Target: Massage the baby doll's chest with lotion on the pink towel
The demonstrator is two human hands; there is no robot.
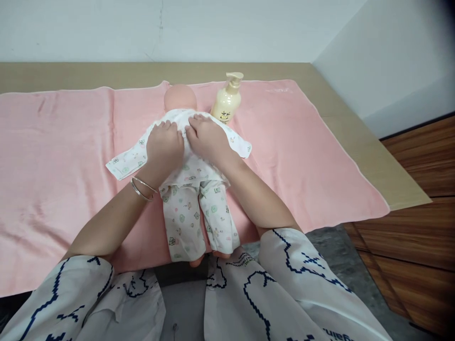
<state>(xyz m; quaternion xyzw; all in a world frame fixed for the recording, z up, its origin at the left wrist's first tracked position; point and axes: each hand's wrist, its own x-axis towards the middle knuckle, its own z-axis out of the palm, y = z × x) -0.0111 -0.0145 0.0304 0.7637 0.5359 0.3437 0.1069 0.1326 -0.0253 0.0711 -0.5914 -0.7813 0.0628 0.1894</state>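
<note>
A baby doll (180, 98) lies on a pink blanket, its head toward the wall and its face out of sight. It wears a white printed shirt (199, 168) and matching trousers (183, 222); its feet stick out at the near edge. Both sleeves are spread sideways. My left hand (165, 147), with two bangles on the wrist, rests on the upper left of the shirt, fingers curled into the cloth. Beside it, my right hand (208, 137) is bent over the upper right of the shirt, thumb toward the middle. The fingertips are partly hidden.
Just right of the doll's head stands a cream pump bottle (227, 99). The pink blanket (302, 156) covers much of the wooden table (355, 137). A pale wall (213, 28) rises behind. Brown wood-grain panels (419, 227) are at the right, below table height.
</note>
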